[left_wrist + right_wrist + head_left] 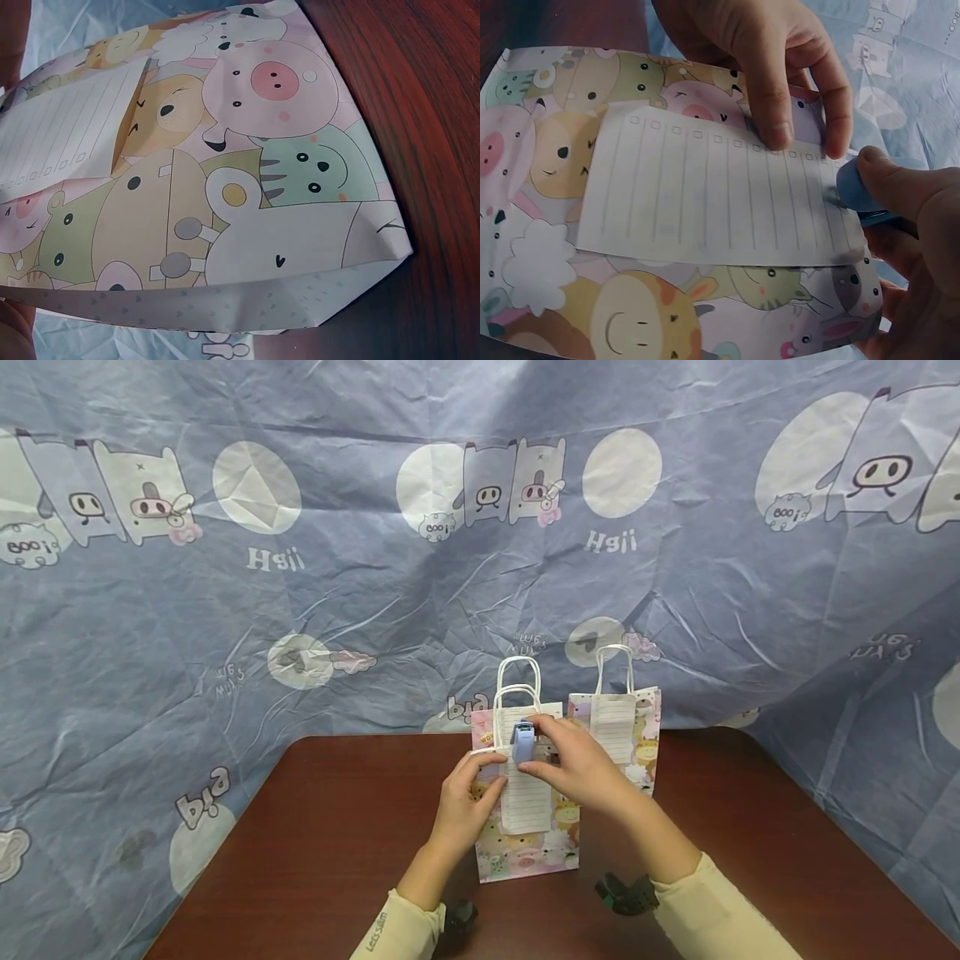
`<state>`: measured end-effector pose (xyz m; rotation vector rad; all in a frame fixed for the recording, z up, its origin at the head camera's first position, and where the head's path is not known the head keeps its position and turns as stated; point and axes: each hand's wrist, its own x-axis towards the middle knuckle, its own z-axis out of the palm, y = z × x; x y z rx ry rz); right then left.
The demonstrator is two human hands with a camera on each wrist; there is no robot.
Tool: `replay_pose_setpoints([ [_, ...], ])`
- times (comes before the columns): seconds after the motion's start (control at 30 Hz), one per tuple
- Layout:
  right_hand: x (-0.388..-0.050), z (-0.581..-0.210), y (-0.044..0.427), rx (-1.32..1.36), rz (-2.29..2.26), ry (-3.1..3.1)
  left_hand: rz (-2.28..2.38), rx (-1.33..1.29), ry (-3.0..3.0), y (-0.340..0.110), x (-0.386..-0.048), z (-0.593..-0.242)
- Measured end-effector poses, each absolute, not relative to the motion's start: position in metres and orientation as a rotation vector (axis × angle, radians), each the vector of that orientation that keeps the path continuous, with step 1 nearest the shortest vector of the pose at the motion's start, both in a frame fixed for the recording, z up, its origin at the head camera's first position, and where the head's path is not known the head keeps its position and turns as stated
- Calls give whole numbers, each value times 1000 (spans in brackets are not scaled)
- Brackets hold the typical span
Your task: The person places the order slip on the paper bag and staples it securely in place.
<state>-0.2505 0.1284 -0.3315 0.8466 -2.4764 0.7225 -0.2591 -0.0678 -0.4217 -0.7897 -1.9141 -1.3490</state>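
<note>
A paper gift bag (517,862) with cartoon animals and white twisted handles stands on the table. A lined checklist sheet (716,195) lies against its front, near the bag's top edge. My left hand (463,802) pinches the sheet and the bag's top edge between thumb and fingers, as the right wrist view shows. My right hand (581,764) grips a small light-blue stapler (523,743), whose jaws straddle the top edge of sheet and bag. Whether a staple is in the paper is hidden. The left wrist view shows the bag's lower front (292,172).
A second gift bag (647,739) of similar print stands behind to the right, with a lined sheet (613,727) on its front. Both stand on a dark red-brown table (360,835). A blue cartoon-print cloth (375,610) hangs behind the table.
</note>
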Motion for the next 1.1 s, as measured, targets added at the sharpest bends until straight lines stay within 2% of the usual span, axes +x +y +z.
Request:
replay_pose_setpoints([
  [0.53,-257,-317,130,1022,640,-2576,-1289,-790,-1872,-67,-259,-423],
  [0.87,-258,-321,130,1002,783,-2572,-1270,-809,-1877,-67,-260,-424],
  [1.1,-257,-328,128,951,664,-2529,-1247,-787,-1878,-66,-259,-426],
])
